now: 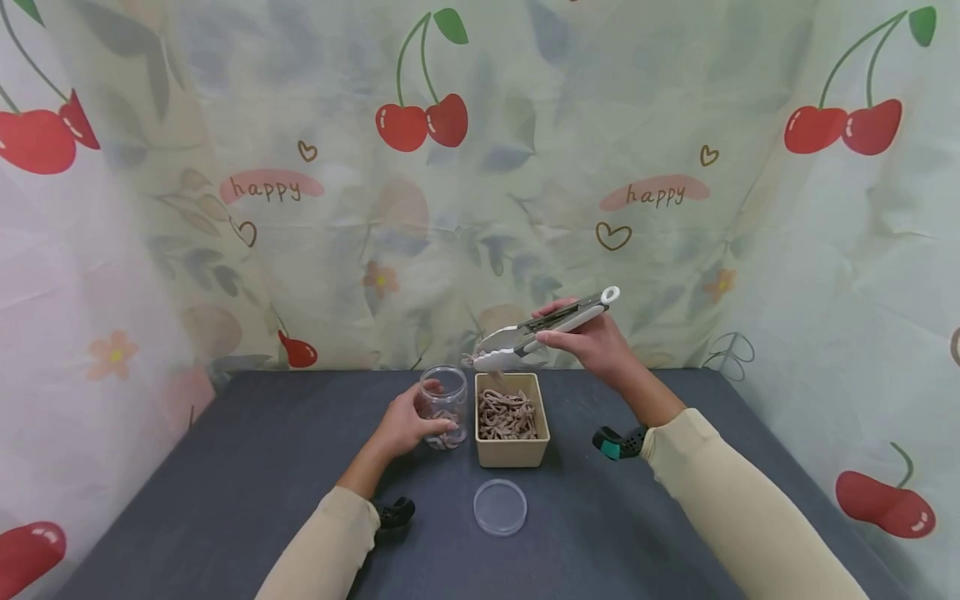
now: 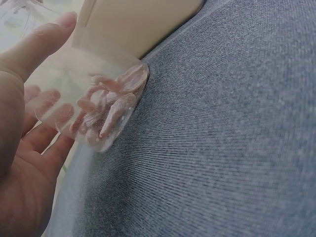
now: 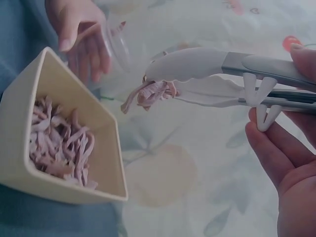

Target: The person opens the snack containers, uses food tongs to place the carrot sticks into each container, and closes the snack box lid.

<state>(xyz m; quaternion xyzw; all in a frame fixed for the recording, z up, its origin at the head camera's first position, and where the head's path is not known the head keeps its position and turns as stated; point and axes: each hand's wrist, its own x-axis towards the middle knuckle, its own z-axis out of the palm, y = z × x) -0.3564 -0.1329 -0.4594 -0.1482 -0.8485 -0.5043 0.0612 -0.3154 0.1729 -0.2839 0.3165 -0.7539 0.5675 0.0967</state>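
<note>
My left hand (image 1: 401, 425) grips a clear plastic jar (image 1: 444, 385) around its side, thumb in front. Pale brownish-pink strips (image 2: 113, 101), meat-like in look, lie at the jar's bottom. In my right hand (image 1: 594, 340) is a pair of white and grey tongs (image 1: 497, 361), held above the back of a beige rectangular box (image 1: 512, 454). Between the tongs' tips a small bunch of strips (image 3: 155, 94) is pinched, near the jar's open mouth and above it. Many more strips (image 1: 507, 415) fill the lower part of the box, which stands just right of the jar.
A clear round lid (image 1: 500, 507) lies flat on the dark blue-grey tabletop (image 1: 300, 475), in front of the box. Behind the table hangs a curtain (image 1: 525, 217) printed with cherries. Dark bands (image 1: 395, 512) are at both wrists.
</note>
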